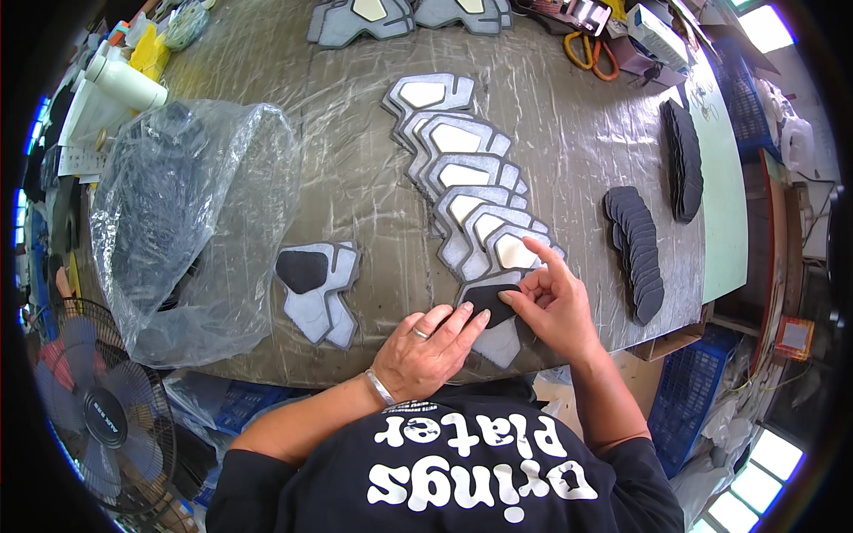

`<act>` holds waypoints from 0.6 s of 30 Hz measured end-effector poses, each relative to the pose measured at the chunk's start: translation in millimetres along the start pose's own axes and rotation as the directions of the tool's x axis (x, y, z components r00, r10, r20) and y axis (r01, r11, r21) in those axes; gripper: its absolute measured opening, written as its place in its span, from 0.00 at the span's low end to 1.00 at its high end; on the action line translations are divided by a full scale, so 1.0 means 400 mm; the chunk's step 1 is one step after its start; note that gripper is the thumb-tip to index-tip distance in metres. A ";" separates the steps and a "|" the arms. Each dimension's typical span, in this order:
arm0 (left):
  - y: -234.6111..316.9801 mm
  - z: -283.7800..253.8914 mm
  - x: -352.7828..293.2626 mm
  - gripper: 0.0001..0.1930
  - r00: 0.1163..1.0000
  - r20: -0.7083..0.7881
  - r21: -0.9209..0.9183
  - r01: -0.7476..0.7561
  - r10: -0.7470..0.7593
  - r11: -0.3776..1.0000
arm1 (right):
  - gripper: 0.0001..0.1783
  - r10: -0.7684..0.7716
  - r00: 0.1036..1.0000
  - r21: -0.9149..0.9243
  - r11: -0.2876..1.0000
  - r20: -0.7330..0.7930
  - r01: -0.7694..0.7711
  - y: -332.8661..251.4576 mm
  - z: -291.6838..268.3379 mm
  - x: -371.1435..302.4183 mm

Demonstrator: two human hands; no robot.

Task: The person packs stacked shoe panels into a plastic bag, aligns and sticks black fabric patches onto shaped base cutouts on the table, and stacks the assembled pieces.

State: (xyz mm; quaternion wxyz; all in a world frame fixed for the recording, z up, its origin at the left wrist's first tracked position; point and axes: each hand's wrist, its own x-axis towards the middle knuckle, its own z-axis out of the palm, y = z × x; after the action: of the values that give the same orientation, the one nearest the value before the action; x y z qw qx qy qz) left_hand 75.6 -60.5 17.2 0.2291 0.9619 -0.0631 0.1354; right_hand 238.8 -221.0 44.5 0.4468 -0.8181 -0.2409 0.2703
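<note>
A grey foam-like piece [498,345] lies near the table's front edge, with a dark patch [487,306] over its upper part. My left hand [426,351] rests on the patch's left side, fingers stretched out flat. On the other side, my right hand [562,311] has its thumb at the patch's right edge against the curled fingers; its index finger points up toward a white-centred piece [514,252]. That piece ends an overlapping row of similar grey pieces [462,178] running away from me. Left of my hands lies a separate grey piece [322,311] bearing a dark patch [302,270].
Dark oval patches stand in a fanned row [635,253] and a tighter stack [682,160] at right. A clear plastic bag [195,231] covers the left side. Scissors [590,55], a white bottle [126,82] and a fan [102,413] surround the work area.
</note>
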 end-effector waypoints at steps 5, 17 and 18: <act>0.007 -0.001 0.015 0.24 1.000 0.010 0.073 -0.016 0.015 0.997 | 0.37 -0.021 0.998 -0.009 1.000 -0.057 0.021 0.003 0.009 -0.003; 0.017 0.001 0.021 0.27 0.989 0.146 0.181 -0.052 0.026 0.982 | 0.32 -0.364 0.931 -0.582 0.758 -0.002 0.295 -0.004 0.013 -0.072; 0.019 0.003 0.012 0.27 0.990 0.142 0.185 -0.028 0.002 0.982 | 0.34 -0.523 0.839 -0.605 0.623 0.149 0.496 -0.014 0.021 -0.083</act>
State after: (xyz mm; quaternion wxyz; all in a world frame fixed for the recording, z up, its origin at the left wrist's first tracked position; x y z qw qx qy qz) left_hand 79.0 -68.3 20.8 0.1318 0.9858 -0.0735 0.0741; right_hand 207.9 -234.2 53.1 0.2143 -0.8215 -0.5280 0.0208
